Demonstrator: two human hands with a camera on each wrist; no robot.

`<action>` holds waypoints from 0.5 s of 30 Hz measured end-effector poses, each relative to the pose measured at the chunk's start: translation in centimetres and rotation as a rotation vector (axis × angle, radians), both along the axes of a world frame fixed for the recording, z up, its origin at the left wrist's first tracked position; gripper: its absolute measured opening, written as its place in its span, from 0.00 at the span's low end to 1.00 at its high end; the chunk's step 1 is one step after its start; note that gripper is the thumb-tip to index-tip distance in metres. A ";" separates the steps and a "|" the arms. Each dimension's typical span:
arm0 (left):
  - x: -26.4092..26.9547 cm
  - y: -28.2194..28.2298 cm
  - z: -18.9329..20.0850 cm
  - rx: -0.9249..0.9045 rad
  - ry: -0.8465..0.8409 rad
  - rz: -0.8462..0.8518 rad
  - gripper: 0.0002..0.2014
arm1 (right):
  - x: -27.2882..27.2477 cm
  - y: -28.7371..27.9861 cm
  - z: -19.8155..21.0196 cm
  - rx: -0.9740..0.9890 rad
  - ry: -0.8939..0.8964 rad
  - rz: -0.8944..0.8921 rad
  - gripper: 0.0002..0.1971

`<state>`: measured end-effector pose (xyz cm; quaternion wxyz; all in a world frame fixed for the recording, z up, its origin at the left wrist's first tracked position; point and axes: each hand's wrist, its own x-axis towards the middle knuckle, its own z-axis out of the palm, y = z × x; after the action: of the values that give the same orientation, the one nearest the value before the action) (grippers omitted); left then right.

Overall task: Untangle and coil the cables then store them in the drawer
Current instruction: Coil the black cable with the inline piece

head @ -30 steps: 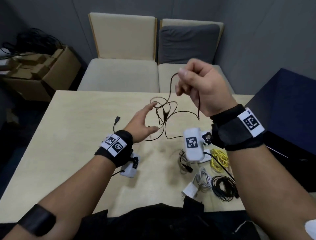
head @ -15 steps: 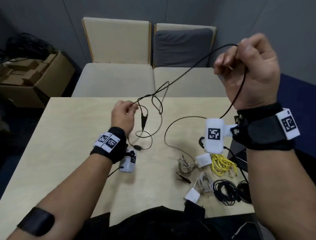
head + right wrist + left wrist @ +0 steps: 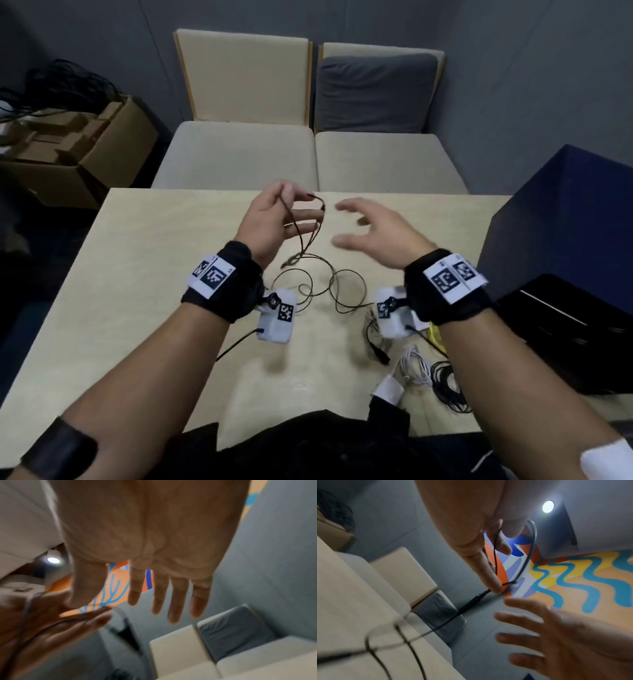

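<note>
My left hand (image 3: 270, 219) is raised over the table (image 3: 137, 274), thumb and fingers pinching a loop of the black cable (image 3: 308, 260); the rest trails in loose loops on the table below. Risk: the loop slips off my fingers, or the slack snags into a knot if pulled. My right hand (image 3: 373, 229) hovers just beside it, fingers spread, holding nothing. No drawer in view.
</note>
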<state>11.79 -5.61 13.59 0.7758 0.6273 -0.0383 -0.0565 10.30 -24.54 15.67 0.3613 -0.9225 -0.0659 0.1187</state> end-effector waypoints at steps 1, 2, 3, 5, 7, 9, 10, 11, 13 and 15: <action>-0.1 -0.4 0.3 -0.011 -0.018 -0.034 0.13 | -0.2 1.1 -0.5 0.069 0.049 0.044 0.36; -0.2 -0.7 0.5 -0.024 -0.034 -0.051 0.12 | -0.1 1.9 -1.3 0.110 0.071 0.042 0.39; -0.2 -0.9 0.7 -0.057 -0.047 -0.052 0.12 | 0.0 2.3 -1.9 0.116 0.073 0.005 0.41; -0.1 -0.6 1.3 -0.166 -0.057 -0.026 0.11 | 0.3 2.8 -2.8 0.081 0.060 -0.090 0.42; -0.1 -0.2 1.9 -0.280 -0.049 -0.037 0.11 | 0.4 2.9 -3.8 0.080 0.074 -0.135 0.41; -0.1 -0.1 2.0 -0.319 -0.042 -0.094 0.14 | 0.4 3.4 -4.6 0.121 0.088 -0.113 0.37; -0.2 -0.2 1.9 -0.309 -0.046 -0.128 0.14 | 0.4 3.7 -5.0 0.166 0.070 -0.104 0.32; -0.3 -0.1 1.8 -0.294 -0.055 -0.155 0.13 | 0.6 4.0 -5.2 0.234 0.035 -0.119 0.25; -0.4 0.2 1.3 -0.283 -0.071 -0.168 0.13 | 1.1 4.0 -4.6 0.394 -0.047 -0.203 0.10; -0.5 0.5 0.6 -0.280 -0.047 -0.141 0.15 | 1.8 3.5 -3.3 0.478 -0.137 -0.296 0.04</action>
<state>11.31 -5.09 14.18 0.8486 0.5100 -0.1080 -0.0902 12.10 -21.07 12.34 0.5766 -0.8166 0.0189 -0.0168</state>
